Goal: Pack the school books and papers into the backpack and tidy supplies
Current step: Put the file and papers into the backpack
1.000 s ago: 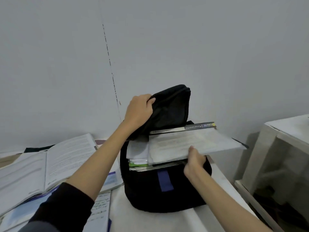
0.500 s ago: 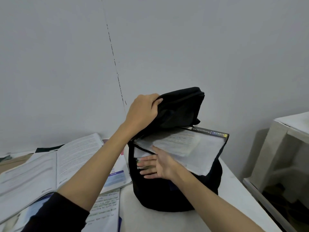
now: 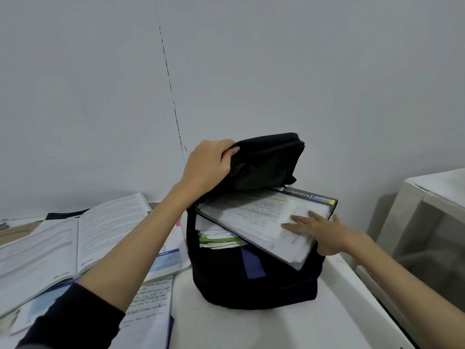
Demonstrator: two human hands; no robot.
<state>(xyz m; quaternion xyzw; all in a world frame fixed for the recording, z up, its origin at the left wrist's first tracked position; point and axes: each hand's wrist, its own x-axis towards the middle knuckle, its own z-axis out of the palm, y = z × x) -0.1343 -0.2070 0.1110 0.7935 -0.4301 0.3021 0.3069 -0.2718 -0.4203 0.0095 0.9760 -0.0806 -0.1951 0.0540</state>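
Backpack [image 3: 254, 280]: black, upright at centre frame on the white table [image 3: 251, 328]; mouth open
Inside: a stack of papers [image 3: 216, 238] with a green edge; above it a dark-spined book [image 3: 309, 197] topped with loose sheets, tilted, half out (lower right corner overhangs the rim)
Left hand [image 3: 208, 167]: fingers curled round the raised flap [image 3: 266, 159]
Right hand [image 3: 324, 233]: fingers straight, spread, pressing on the sheets
Lower left of frame: open textbook [image 3: 70, 238]; handwritten notes [image 3: 151, 303]

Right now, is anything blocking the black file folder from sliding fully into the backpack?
Yes. A stack of papers and green-edged books already fills the backpack mouth beneath the black file folder. The left hand holds the flap up, while the right hand presses on the folder.
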